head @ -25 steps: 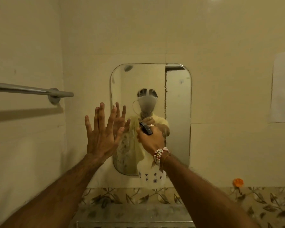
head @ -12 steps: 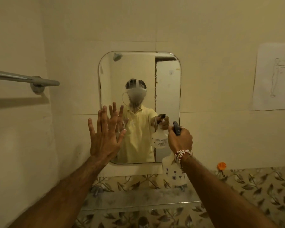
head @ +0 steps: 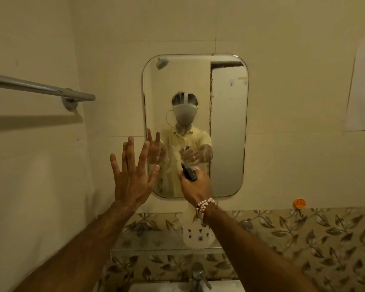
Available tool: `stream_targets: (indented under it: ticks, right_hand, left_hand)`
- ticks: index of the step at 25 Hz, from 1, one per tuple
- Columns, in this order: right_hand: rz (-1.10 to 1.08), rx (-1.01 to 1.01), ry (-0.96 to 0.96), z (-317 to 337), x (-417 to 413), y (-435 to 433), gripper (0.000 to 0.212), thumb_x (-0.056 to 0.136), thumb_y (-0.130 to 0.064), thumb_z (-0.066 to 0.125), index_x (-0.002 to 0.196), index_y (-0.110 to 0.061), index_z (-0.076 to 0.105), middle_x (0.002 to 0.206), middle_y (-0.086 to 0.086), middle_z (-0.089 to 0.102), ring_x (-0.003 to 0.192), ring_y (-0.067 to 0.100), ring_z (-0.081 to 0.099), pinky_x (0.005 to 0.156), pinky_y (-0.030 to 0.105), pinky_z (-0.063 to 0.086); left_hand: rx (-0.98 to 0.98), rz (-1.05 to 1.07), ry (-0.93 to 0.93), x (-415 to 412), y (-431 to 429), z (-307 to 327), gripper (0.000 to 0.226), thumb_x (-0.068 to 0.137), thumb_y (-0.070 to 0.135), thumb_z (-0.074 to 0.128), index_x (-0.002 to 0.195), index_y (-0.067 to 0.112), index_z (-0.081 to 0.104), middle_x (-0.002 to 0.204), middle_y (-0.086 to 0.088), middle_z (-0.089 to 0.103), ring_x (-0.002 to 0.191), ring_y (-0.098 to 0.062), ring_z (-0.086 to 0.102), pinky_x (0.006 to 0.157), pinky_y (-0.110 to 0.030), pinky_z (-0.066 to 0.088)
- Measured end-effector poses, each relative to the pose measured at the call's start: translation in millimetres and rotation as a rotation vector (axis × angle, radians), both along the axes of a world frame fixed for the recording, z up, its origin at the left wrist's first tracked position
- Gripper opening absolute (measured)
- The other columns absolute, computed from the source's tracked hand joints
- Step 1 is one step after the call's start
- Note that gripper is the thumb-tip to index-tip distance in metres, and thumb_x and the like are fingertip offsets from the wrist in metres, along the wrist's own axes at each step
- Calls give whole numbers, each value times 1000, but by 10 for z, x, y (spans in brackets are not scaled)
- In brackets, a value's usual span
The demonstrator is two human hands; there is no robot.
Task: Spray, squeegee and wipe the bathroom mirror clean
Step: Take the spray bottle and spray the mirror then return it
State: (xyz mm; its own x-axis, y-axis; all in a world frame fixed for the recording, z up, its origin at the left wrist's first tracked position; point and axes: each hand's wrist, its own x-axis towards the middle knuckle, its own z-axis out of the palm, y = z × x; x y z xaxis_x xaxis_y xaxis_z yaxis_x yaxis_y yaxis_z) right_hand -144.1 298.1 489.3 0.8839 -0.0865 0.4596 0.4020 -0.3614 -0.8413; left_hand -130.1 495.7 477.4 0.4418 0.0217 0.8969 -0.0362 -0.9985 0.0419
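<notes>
A rounded rectangular mirror [head: 228,127] hangs on the cream tiled wall, its lower middle fogged with wet spray. My right hand [head: 196,186] grips a white spray bottle [head: 195,232] with a dark trigger head [head: 189,171], raised in front of the mirror's lower middle and pointed at the glass. My left hand [head: 133,175] is held up with fingers spread, palm toward the wall, just left of the mirror's lower left edge, holding nothing. The bottle's body shows below my right wrist.
A metal towel bar [head: 40,87] sticks out from the left wall. A glass shelf [head: 156,243] runs under the mirror, above a tap [head: 198,275] and white basin [head: 177,287]. An orange hook [head: 299,203] and a paper sheet [head: 362,85] are on the right wall.
My right hand with the bottle has swung from the mirror's right edge back to its lower middle, and more spray mist covers the glass. The left hand stays raised and spread.
</notes>
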Motion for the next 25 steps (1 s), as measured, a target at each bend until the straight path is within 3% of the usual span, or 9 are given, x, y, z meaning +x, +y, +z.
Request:
stream_targets:
  ticks: [3,8,10,14,20,25]
  right_hand:
    - [-147,-1,14,-134,20,-166,19,90,-39,63,80,-22,62,72,0,64,67,19,61,70,39,57]
    - [-407,186,99,-313,31,-775,23,92,-36,63,100,-15,65,83,3,62,83,29,63,78,41,54]
    - [-458,160,132,-367,25,-947,23,93,-41,61,96,-18,65,82,4,61,82,30,62,76,38,51]
    - [-393,57,168,-474,-15,-885,32,90,-51,61,83,-20,65,73,2,65,71,24,62,70,36,53]
    - [-78,140,189,-546,-72,-181,22,88,-36,70,73,-25,57,75,4,65,74,26,62,73,43,55]
    - [-141,-11,182,-700,-98,137,27,88,-48,65,82,-21,64,73,0,64,73,25,63,67,33,50]
  left_hand:
    - [-13,-1,27,-11,39,-104,79,100,64,30,168,26,14,176,-14,-6,162,-35,6,124,-71,6]
    - [1,-44,47,57,-236,-290,79,101,62,30,168,23,13,176,-14,-8,162,-33,4,123,-72,7]
    - [13,-71,56,83,-352,-337,79,101,61,30,169,23,12,176,-14,-8,162,-32,2,123,-72,7]
    - [-3,-104,82,84,-433,-367,80,101,62,29,169,24,10,176,-14,-9,163,-30,-1,124,-71,4]
    - [-22,-84,80,-43,-199,-423,80,101,64,30,168,25,12,176,-13,-8,162,-32,2,125,-69,4]
    - [-46,-42,115,-124,65,-566,80,100,64,30,168,26,16,176,-14,-5,162,-35,8,124,-70,7]
